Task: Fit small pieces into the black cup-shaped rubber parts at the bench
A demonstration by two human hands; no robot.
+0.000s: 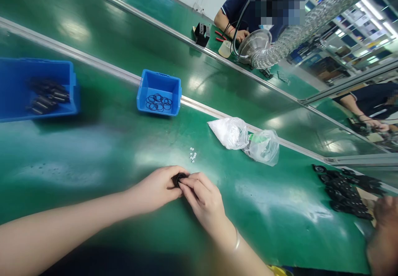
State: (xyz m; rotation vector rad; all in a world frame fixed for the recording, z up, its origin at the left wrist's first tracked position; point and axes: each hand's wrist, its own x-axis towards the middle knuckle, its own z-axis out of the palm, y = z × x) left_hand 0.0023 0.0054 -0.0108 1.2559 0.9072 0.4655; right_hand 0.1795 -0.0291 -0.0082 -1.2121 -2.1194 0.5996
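Note:
My left hand is closed round a small black cylindrical part, whose round open end faces up. The fingertips of my right hand are pinched together at the rim of that opening. Whether they hold some small piece there is hidden by the fingers. Just beyond my hands, several tiny white pieces lie loose on the green table. Farther back, a small blue bin holds several thin black rings.
A larger blue bin with dark cylindrical parts stands at left. Two clear plastic bags lie by the metal rail. Black parts are piled at right, near another person's arm. Beyond a clear partition, a person sits beside a transparent duct.

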